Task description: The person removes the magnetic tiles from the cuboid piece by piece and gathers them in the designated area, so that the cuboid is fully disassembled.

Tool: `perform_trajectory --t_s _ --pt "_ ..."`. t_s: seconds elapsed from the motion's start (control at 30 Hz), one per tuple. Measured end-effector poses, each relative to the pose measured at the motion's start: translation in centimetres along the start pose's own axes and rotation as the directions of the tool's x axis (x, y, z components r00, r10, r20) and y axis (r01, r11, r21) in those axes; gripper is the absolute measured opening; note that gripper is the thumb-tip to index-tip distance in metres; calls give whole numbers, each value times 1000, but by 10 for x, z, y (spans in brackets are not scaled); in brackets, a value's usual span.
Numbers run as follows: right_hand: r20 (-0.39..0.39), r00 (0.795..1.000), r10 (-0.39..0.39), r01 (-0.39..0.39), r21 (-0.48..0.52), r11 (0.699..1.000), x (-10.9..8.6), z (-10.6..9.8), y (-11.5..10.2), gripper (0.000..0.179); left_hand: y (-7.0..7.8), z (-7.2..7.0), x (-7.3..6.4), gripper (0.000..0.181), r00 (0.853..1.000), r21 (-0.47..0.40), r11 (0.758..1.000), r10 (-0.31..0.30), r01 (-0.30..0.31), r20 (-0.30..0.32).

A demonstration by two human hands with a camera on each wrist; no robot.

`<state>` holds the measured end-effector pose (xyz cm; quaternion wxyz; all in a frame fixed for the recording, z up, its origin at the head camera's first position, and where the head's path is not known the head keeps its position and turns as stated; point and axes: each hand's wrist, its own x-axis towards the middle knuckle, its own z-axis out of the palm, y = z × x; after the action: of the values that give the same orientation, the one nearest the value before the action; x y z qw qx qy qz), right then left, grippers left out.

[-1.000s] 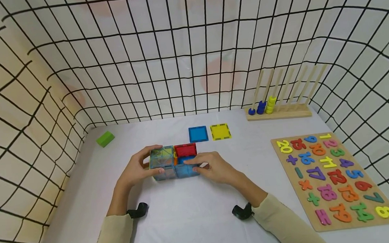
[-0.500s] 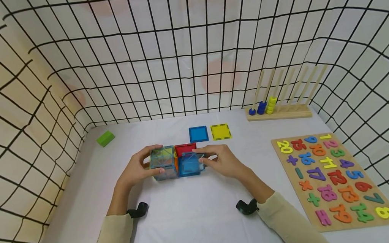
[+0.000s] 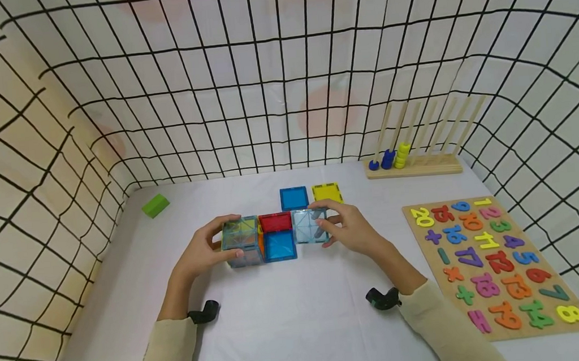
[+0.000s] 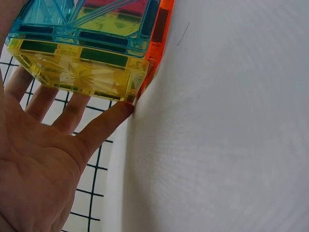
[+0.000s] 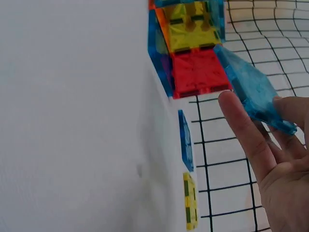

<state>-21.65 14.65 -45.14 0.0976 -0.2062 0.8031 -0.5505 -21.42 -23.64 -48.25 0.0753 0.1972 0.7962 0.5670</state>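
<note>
My left hand [image 3: 198, 254] holds a cube of see-through magnetic tiles [image 3: 241, 240], fingers at its back and thumb at its front. The left wrist view shows the cube's yellow side tile [image 4: 79, 72] and an orange tile [image 4: 162, 26]. Joined to the cube's right are a flat blue tile [image 3: 279, 247] and an upright red tile [image 3: 275, 222] behind it. Off to the right, my right hand [image 3: 351, 228] pinches a light blue tile [image 3: 305, 227] between thumb and fingers. In the right wrist view this light blue tile [image 5: 253, 89] is tilted near the red tile [image 5: 199, 72].
Behind lie a loose blue tile [image 3: 293, 197] and a yellow tile [image 3: 327, 192]. A green block [image 3: 156, 205] is at the back left. A wooden bead rack [image 3: 413, 166] stands back right, with a number puzzle board [image 3: 500, 266] in front. Black netting surrounds the table.
My right hand has pulled the light blue tile off the front of the open section and carried it right and back, uncovering the flat blue tile. The left hand keeps its hold.
</note>
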Motion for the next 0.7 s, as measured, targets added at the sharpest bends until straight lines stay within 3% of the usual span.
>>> perform_trajectory --t_s 0.13,0.37,0.7 --pt "-74 995 66 -66 -1 998 0 -16 3 47 0 0 1 74 1000 -1 1000 -1 1 1" --pt "-221 973 71 -78 -22 997 3 -47 11 57 -1 -1 1 75 1000 -6 1000 -11 11 5" --pt "-303 948 99 -127 -76 989 8 -89 32 60 1 -1 0 74 1000 -10 1000 -21 21 11"
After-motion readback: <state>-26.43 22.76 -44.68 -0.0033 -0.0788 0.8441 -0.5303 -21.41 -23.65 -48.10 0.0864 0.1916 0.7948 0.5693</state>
